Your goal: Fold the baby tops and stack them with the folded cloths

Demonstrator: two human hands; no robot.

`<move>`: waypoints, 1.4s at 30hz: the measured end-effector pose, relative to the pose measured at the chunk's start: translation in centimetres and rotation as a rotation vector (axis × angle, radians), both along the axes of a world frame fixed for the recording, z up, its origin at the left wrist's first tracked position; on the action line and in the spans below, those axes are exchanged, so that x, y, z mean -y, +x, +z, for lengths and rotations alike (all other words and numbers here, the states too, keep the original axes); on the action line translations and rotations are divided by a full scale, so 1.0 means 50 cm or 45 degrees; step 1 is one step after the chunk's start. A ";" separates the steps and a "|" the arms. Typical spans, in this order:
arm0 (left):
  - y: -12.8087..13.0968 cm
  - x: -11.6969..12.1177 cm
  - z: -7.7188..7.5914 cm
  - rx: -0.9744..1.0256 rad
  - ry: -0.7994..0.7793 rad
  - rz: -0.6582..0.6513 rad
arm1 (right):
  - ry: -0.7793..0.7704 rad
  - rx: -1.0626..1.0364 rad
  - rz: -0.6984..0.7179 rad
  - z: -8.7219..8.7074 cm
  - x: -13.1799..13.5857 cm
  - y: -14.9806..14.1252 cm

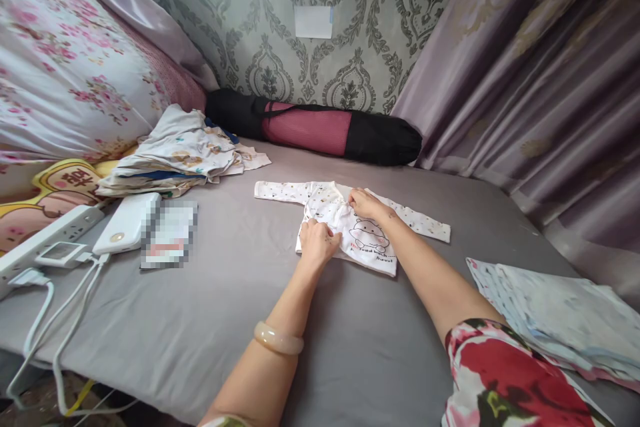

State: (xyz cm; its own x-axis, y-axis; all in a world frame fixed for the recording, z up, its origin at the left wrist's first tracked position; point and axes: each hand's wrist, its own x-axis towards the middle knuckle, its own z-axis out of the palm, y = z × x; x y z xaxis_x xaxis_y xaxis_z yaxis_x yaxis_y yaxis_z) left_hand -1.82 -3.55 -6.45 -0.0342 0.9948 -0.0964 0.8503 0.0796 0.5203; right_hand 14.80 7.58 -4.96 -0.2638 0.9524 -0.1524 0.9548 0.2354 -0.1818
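A small white baby shirt [367,250] lies spread on the grey bed sheet, its patterned sleeves stretched out to both sides. A cartoon animal and some lettering are printed on its front. My left hand [319,242], below a pale bangle on the wrist, has its fingers closed on the lower left part of the front. Higher up, near the neckline, my right hand [369,203] pinches the fabric at the front overlap. The fingertips of both hands are partly hidden.
A heap of clothes [175,150] lies at the back left and folded clothes [565,313] at the right. A black and pink rolled bag [307,128] rests along the wall. On the left are a power strip [47,240], a white power bank [127,223] and white cables [83,327].
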 end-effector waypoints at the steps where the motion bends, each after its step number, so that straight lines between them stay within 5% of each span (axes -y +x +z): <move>1: 0.000 -0.001 0.000 0.007 -0.001 0.006 | 0.002 -0.011 -0.010 0.000 0.002 0.000; 10: 0.000 0.002 0.008 0.019 0.015 0.024 | 0.100 -0.077 -0.144 -0.009 0.014 -0.010; 20: -0.003 0.005 -0.007 -0.156 0.093 -0.073 | 0.554 -0.283 -0.467 -0.095 0.046 -0.059; 26: -0.001 0.014 0.004 -0.189 0.230 -0.203 | 0.354 -0.300 -0.416 -0.080 0.069 -0.051; 31: 0.018 0.021 -0.003 -0.155 0.500 -0.476 | 0.127 -0.375 -0.114 -0.069 0.140 -0.019; 36: 0.033 0.025 -0.024 -0.278 0.164 -0.575 | 0.148 -0.174 -0.162 -0.077 0.170 0.021; 42: 0.034 0.031 -0.024 -0.332 0.021 -0.590 | 0.094 -0.038 -0.265 -0.082 0.089 0.030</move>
